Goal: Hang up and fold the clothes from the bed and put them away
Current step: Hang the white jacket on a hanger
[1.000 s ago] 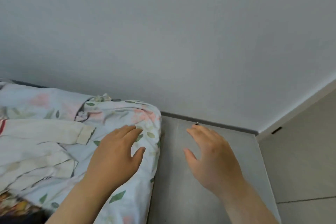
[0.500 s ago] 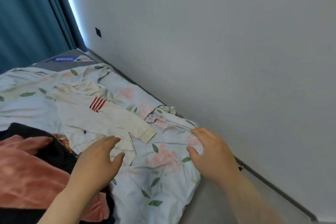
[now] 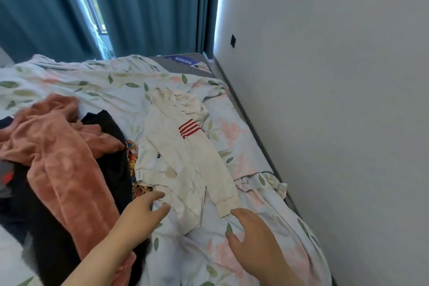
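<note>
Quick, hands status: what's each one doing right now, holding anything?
Left hand: open, holding nothing, fingers by the white jacket hem.
Right hand: open, holding nothing, fingertips near the jacket's sleeve cuff.

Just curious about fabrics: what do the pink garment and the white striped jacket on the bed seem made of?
Pink garment: looks like plush fleece or velour, fuzzy matte nap, thick rounded folds. White jacket: probably cotton knit, smooth and matte, with a ribbed cuff.

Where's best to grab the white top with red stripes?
Probably from the near side: left hand on the hem of the white top, right hand on its sleeve cuff. Both edges lie flat, uncovered and closest to the hands.
</note>
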Demonstrator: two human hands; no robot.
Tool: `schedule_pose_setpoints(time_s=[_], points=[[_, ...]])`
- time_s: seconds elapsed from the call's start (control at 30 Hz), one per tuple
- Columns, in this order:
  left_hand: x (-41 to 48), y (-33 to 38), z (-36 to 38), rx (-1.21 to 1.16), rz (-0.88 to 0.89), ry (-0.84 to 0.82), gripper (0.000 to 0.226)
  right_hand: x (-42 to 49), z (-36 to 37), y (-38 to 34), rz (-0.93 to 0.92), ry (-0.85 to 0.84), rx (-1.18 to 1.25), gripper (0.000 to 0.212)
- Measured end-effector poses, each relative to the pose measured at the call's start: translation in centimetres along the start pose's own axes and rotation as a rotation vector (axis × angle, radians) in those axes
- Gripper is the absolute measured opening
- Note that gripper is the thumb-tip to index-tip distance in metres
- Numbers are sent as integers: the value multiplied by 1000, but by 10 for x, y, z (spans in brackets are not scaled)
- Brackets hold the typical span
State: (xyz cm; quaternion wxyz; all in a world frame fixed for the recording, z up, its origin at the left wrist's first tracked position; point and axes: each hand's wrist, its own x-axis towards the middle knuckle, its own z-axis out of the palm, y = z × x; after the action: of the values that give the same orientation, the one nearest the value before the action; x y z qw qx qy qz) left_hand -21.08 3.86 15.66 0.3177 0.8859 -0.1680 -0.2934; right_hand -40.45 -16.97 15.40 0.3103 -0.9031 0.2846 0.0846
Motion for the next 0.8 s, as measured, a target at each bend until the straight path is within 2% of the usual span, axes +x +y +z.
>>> schedule_pose_setpoints(time_s=[0.2,0.37,0.57,0.63,0.73,0.8], points=[[80,-32,62,-221,-152,37,43,109,44,44,-50,-117,69,54],[149,-67,110,-308,-133,-5,49,187,105,53,-28,-172,367,37],[222,-103,154,-299,-266,187,64,263,174,64,-58,-156,334,56],[235,-111,163,-242,-256,255,53,278,188,65,-44,-175,368,65],[242,-120,168,-277,-239,278,20,293,201,62,58,-146,499,79],[239,-125,172,-330,-214,281,14,296,207,59,92,-90,565,82]])
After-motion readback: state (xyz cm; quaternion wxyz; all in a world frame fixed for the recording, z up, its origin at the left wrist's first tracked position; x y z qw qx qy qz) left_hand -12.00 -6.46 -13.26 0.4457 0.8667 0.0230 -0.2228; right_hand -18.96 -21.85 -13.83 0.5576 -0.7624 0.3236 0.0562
